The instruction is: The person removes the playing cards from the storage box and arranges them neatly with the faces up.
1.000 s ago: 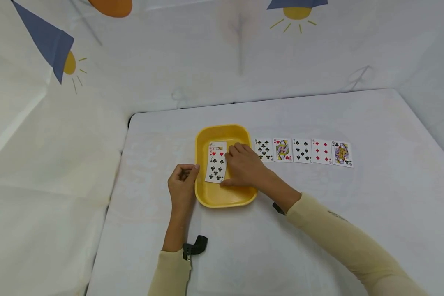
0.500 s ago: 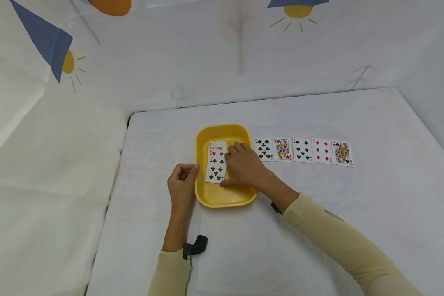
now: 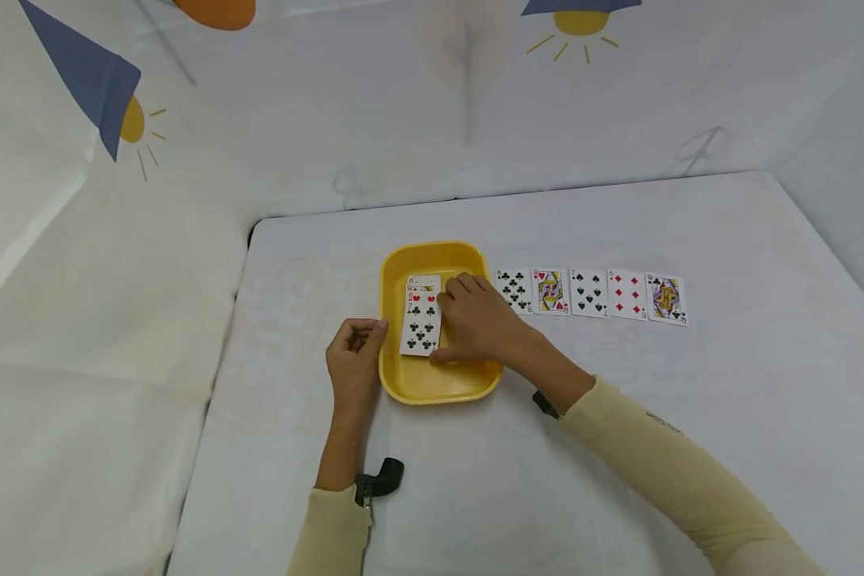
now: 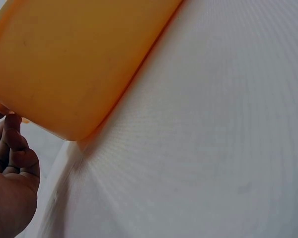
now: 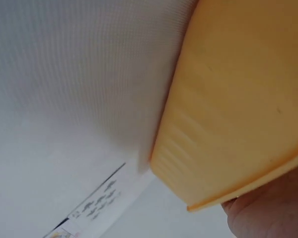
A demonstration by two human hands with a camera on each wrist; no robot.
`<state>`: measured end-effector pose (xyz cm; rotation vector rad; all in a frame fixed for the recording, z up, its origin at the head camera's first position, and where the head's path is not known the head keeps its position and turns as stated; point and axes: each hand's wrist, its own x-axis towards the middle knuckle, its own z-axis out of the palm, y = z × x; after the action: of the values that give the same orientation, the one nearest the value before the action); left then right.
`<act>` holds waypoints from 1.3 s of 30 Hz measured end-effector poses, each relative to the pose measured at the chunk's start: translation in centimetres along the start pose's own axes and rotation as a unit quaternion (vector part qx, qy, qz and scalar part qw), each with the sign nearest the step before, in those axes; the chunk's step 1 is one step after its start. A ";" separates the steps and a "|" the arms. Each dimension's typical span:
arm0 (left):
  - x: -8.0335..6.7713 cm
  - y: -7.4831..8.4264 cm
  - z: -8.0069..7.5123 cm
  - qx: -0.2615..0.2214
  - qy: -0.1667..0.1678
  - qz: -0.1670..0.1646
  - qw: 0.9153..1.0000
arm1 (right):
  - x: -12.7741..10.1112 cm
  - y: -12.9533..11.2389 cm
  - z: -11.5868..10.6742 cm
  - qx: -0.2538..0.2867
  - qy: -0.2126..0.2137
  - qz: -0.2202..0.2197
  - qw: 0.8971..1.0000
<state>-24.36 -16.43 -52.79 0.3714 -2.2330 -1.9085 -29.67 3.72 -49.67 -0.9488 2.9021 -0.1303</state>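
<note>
A yellow tray (image 3: 442, 390) stands on the white table, with a small pile of playing cards (image 3: 421, 332) lying face up in it. The front card is a seven of clubs; edges of a few others, one with hearts, peek out behind it. My right hand (image 3: 481, 326) reaches over the tray's right rim and holds the pile along its right side, thumb at the near corner and fingers farther up. At the left rim, my left hand (image 3: 353, 360) pinches the tray with curled fingers, seen too beside the tray wall (image 4: 74, 64) in the left wrist view.
Right of the tray, a row of face-up cards runs across the table: an eight of clubs (image 3: 514, 288), a queen of hearts (image 3: 550, 291), a seven of spades (image 3: 588, 293), a six of diamonds (image 3: 626, 294) and a black queen (image 3: 666, 299). White fabric walls (image 3: 403, 120) surround the table.
The pile has shifted very slightly and sits a little straighter under my right hand. My right forearm has moved a touch to the right; the left hand and tray stay put.
</note>
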 end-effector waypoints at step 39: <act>0.7 -2.5 0.0 -0.021 0.008 0.012 1.000 | -6.8 4.9 -3.4 0.093 0.053 0.023 0.994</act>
<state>-24.85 -16.98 -55.26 0.3518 -2.1733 -1.9295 -27.44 11.82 -46.45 -0.8667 2.9384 -0.4522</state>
